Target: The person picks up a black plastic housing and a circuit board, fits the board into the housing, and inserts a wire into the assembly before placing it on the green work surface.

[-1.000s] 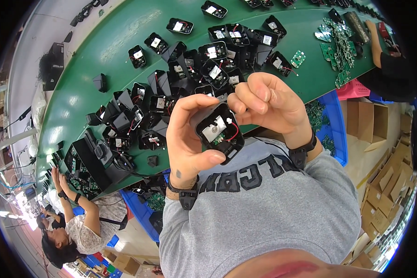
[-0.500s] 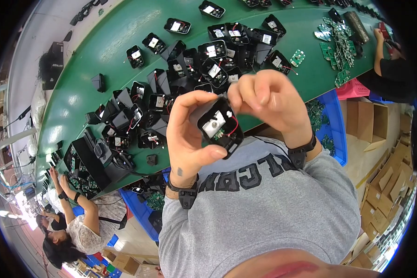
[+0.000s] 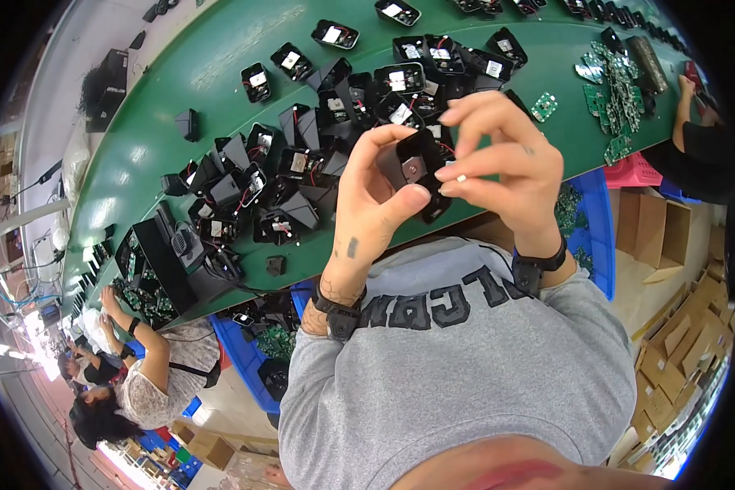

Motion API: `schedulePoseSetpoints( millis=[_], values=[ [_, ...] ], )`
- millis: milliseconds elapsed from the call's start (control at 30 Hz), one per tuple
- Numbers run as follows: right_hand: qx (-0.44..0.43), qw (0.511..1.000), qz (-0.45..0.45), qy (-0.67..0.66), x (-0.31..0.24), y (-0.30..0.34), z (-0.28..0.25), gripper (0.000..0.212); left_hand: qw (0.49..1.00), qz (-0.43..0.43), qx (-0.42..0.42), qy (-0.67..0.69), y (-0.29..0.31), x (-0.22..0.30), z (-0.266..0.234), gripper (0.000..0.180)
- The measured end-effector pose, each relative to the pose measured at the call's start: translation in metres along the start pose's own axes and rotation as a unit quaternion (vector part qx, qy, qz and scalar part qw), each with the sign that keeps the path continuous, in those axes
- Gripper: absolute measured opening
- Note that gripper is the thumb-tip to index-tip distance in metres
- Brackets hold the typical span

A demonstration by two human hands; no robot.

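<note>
My left hand [image 3: 371, 192] is wrapped round a small black plastic housing [image 3: 416, 149] and holds it tilted above the table edge. Inside the housing shows a square greyish plate [image 3: 414, 170] with a round spot in its middle. Close against the housing's right side, my right hand [image 3: 510, 155] pinches a tiny white connector [image 3: 461, 178] between thumb and fingertip. The right hand's upper fingers are bent over the opening and hide part of the inside. Any wire running from the connector is mostly hidden.
Many similar black housings [image 3: 400, 77] with red wires lie heaped on the green table [image 3: 151, 151]. Green circuit boards [image 3: 616, 94] are piled at the right. Blue bins [image 3: 600, 233] stand below the edge. A person [image 3: 163, 359] works at the left, another [image 3: 702, 151] at the far right.
The housing has turned in my left hand and moved right. My right hand, earlier raised with curled fingers, has come down beside it and now pinches the white connector.
</note>
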State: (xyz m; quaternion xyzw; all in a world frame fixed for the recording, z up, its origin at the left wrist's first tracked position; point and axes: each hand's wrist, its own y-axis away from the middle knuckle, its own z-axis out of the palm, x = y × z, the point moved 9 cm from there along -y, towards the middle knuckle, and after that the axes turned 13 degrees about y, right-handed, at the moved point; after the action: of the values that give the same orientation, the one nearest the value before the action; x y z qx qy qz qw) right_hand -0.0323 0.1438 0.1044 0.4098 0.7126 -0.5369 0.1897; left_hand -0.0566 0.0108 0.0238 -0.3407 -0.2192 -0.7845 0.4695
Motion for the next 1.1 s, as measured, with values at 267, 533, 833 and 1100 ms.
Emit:
schedulePoseSetpoints(
  millis=[267,533,833,1100],
  values=[
    [0.131,0.878,0.219,0.406,0.144,0.077,-0.165,0.024,0.997,-0.015,0.048,0.054,0.011,-0.021,-0.044,0.068],
    [0.021,0.814,0.260,0.519,0.175,0.119,-0.130,0.044,0.997,-0.055,0.058,0.020,0.017,-0.032,-0.041,0.067],
    [0.158,0.976,0.146,-0.041,0.071,0.070,-0.105,0.046,1.000,-0.011,0.015,0.008,0.028,-0.023,-0.006,0.059],
    [-0.118,0.984,0.040,-0.124,0.004,0.049,0.000,0.056,0.999,0.003,-0.006,-0.034,0.049,-0.025,0.009,0.073]
  ],
)
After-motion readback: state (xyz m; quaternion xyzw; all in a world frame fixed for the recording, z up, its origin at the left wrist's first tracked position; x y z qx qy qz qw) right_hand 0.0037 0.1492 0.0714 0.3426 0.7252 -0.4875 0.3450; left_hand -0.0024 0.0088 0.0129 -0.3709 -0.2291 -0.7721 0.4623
